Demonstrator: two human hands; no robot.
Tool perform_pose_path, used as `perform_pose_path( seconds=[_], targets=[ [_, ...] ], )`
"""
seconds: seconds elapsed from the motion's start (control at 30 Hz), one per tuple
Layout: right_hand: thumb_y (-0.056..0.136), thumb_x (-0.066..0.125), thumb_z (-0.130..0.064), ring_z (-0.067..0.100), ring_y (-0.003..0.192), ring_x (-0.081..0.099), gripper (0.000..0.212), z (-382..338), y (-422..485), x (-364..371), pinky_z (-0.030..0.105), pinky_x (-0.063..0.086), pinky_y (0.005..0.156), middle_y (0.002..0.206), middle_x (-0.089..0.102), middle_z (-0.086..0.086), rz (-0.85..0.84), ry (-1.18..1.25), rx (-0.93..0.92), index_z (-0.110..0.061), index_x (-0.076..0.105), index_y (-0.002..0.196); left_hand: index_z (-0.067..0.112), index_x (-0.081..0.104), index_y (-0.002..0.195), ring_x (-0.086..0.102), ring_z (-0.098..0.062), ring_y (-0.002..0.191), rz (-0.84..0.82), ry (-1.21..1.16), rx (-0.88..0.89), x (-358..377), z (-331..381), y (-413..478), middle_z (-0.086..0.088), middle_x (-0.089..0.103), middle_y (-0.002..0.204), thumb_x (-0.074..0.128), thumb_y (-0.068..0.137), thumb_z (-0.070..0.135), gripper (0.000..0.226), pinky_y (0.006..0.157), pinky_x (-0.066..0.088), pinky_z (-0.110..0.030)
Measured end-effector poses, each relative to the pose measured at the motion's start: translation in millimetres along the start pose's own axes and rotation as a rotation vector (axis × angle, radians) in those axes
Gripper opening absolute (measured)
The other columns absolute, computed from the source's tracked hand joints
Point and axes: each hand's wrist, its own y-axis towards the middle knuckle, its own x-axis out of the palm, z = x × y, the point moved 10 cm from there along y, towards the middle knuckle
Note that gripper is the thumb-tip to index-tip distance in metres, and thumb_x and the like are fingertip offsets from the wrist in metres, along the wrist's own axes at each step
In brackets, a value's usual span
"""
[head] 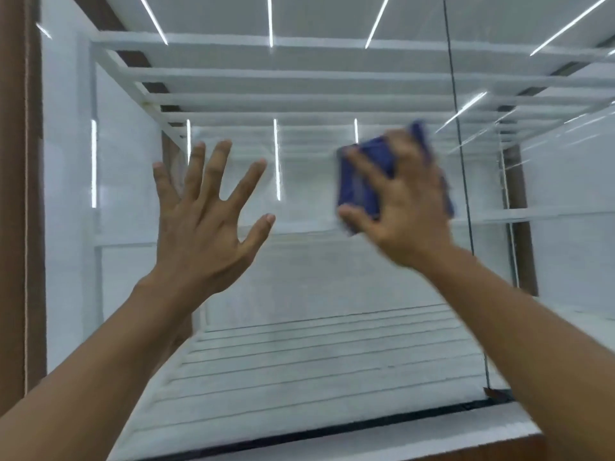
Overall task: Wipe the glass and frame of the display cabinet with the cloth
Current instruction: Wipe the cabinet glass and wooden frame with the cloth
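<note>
We're wiping the glass w/ the blue cloth. The cloth is sitting centre-right of the frame, folded & pressed to the pane just left of the pane's vertical edge. Our right hand is covering it, fingers spread wide & a bit bent over the cloth, thumb hooking its lower-left corner, so it's holding & pressing at once. Hand & cloth are blurring, so we're prob. mid-stroke.

Our left hand, centre-left, is wide open w/ fingers splayed & palm toward the glass, holding nothing. Can't tell if it's touching the pane or hovering.

As we're judging it, the step in hand is the glass, upper-middle part. The white frame bars across the top & the black bottom track aren't being touched. The next move is calling for even pressure w/ a flat cloth, working toward the pane's edge & lower area, then onto the frame. A brown panel is running down the far left.
</note>
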Motion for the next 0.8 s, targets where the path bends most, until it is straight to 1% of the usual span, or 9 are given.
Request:
perform_pose_path(
  seconds=[0.1,0.17,0.3,0.4,0.53,0.6,0.67,0.73,0.8],
  targets=[
    [0.086,0.035,-0.075,0.035,0.151,0.012,0.079,99,5,-17,0.061,0.018,0.120,0.160,0.016,0.016,0.008,0.042,0.525,-0.039,0.023,0.156,0.043,0.005,0.157,-0.008,-0.029,0.155,0.022,0.010,0.022,-3,-1,12,-0.002,-0.006,0.169,0.020,0.093,0.069,0.071,0.118,-0.002,-0.069],
    [0.090,0.035,-0.071,0.036,0.153,0.005,0.077,72,21,-10,0.064,0.011,0.121,0.164,0.011,0.017,0.012,0.039,0.610,-0.039,0.018,0.157,0.043,0.007,0.157,-0.008,-0.031,0.155,0.026,0.017,0.031,-5,-4,24,-0.003,-0.005,0.169,0.020,0.093,0.070,0.071,0.118,-0.002,-0.069],
    [0.090,0.043,-0.067,0.033,0.154,0.008,0.074,-107,60,13,0.061,0.003,0.122,0.166,0.018,0.012,-0.021,0.083,-0.015,-0.038,0.027,0.156,0.039,0.011,0.158,-0.006,-0.032,0.155,0.019,0.041,0.011,-18,-36,58,-0.005,-0.004,0.169,0.023,0.092,0.066,0.072,0.118,0.001,-0.069],
    [0.088,0.043,-0.072,0.029,0.155,0.011,0.075,-84,83,6,0.061,0.007,0.121,0.165,0.020,0.009,-0.011,0.056,-0.132,-0.040,0.030,0.155,0.039,0.016,0.157,-0.007,-0.032,0.155,0.004,0.046,-0.017,-28,-57,86,-0.005,-0.002,0.169,0.024,0.092,0.065,0.071,0.118,0.001,-0.070],
    [0.087,0.035,-0.076,0.033,0.153,0.010,0.080,77,132,-17,0.064,0.013,0.119,0.163,0.017,0.013,0.007,0.030,0.397,-0.038,0.024,0.156,0.040,0.016,0.157,-0.005,-0.035,0.155,-0.001,0.025,0.024,-36,-50,128,-0.007,0.000,0.168,0.025,0.092,0.066,0.071,0.115,0.002,-0.074],
    [0.088,0.032,-0.075,0.034,0.153,0.004,0.080,94,151,-22,0.066,0.011,0.119,0.164,0.012,0.014,0.024,0.039,0.593,-0.037,0.020,0.157,0.041,0.016,0.157,-0.004,-0.035,0.155,-0.011,0.015,0.020,-39,-49,152,-0.007,0.000,0.168,0.025,0.092,0.066,0.070,0.115,0.001,-0.073],
    [0.089,0.033,-0.074,0.036,0.154,0.001,0.079,37,185,-14,0.065,0.004,0.121,0.165,0.010,0.014,-0.001,0.037,0.475,-0.038,0.019,0.157,0.041,0.016,0.157,-0.004,-0.035,0.155,-0.021,0.018,0.013,-43,-53,175,-0.008,0.000,0.168,0.026,0.092,0.067,0.070,0.117,0.000,-0.071],
    [0.091,0.039,-0.068,0.034,0.155,0.006,0.075,-54,216,-5,0.060,0.002,0.122,0.166,0.016,0.012,-0.024,0.067,0.093,-0.036,0.024,0.157,0.039,0.017,0.157,-0.004,-0.035,0.155,-0.030,0.021,-0.017,-50,-64,196,-0.009,0.001,0.168,0.026,0.092,0.066,0.071,0.118,0.001,-0.069],
    [0.093,0.044,-0.065,0.031,0.154,0.013,0.072,-92,230,-5,0.058,0.004,0.123,0.164,0.024,0.009,-0.053,0.070,-0.189,-0.034,0.030,0.156,0.038,0.019,0.157,-0.002,-0.036,0.155,-0.033,0.016,-0.068,-58,-80,214,-0.010,0.003,0.168,0.028,0.093,0.061,0.069,0.118,0.003,-0.067]
  ],
)
